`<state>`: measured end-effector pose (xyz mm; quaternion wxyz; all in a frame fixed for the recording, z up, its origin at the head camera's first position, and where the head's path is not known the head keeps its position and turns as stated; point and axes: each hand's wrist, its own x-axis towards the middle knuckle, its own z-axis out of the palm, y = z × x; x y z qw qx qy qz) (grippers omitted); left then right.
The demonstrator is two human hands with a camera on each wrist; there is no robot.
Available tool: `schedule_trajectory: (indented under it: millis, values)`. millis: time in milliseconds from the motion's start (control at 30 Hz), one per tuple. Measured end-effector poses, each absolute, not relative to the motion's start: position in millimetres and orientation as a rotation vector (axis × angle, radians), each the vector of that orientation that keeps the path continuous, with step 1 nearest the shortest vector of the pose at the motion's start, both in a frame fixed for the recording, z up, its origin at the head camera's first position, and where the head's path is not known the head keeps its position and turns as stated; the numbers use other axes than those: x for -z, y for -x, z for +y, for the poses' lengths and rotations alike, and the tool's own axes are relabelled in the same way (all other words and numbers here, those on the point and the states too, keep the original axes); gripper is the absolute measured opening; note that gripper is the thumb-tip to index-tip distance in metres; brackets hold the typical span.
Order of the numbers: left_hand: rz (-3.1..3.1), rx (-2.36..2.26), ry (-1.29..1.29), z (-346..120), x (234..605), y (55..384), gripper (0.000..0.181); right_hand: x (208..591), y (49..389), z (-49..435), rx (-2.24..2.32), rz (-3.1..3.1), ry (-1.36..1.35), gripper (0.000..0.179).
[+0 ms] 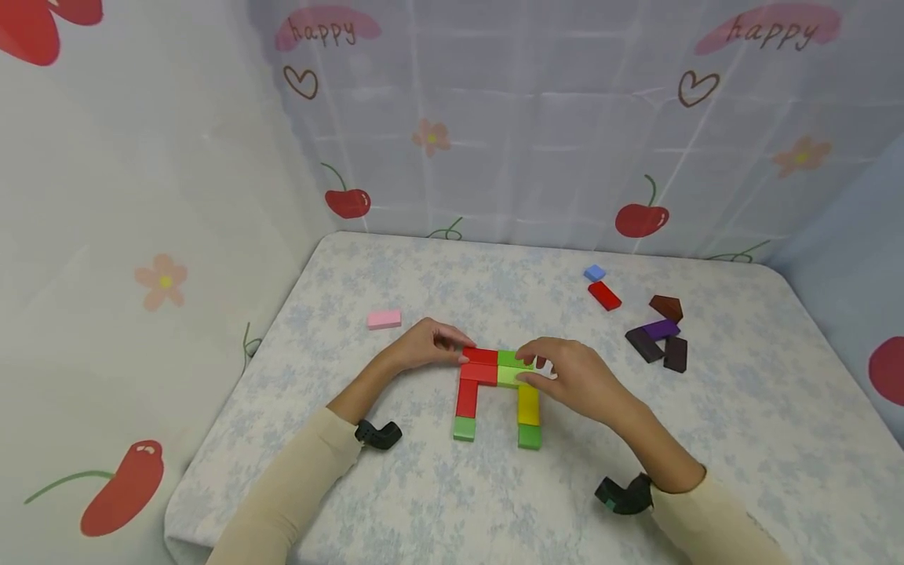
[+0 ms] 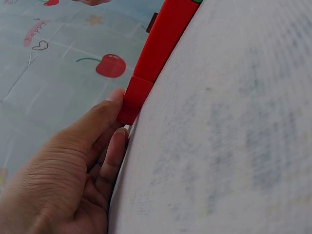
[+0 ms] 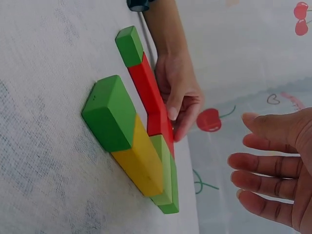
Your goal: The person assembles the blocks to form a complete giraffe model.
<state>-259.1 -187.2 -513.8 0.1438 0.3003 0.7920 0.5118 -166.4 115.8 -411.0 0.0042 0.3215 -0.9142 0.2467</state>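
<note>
Flat coloured blocks lie together on the table in an arch shape. Two red blocks (image 1: 480, 373) form the top left, and a light green block (image 1: 507, 377) lies beside a darker green one at the top right. Below, the left leg is a red block (image 1: 467, 399) and a green block (image 1: 464, 428); the right leg is a yellow block (image 1: 528, 404) and a green block (image 1: 529, 436). My left hand (image 1: 426, 343) pinches the outer end of the top red blocks between thumb and finger. Over the top right end, my right hand (image 1: 575, 375) hovers, fingers spread and holding nothing.
A pink block (image 1: 384, 319) lies at the left. To the back right are a blue block (image 1: 595, 272), a red block (image 1: 604, 296), a brown block (image 1: 667, 307), a purple block (image 1: 661, 329) and two dark blocks (image 1: 644, 345). Patterned curtains (image 1: 508, 118) enclose the table.
</note>
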Motion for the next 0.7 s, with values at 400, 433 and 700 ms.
schedule_trajectory:
  millis: [400,433,700]
  values:
    - [2.29,-1.471,-0.86,-188,513,258,0.027,410,187,138,-0.819,-2.852,-0.915,0.026]
    - [2.292,-1.469,-0.858,-188,513,258,0.027,411,188,140,-0.821,-2.847,-0.911,0.026]
    - [2.263,-1.499,-0.832,-185,496,248,0.027,417,204,161,-0.908,-2.831,-0.83,0.021]
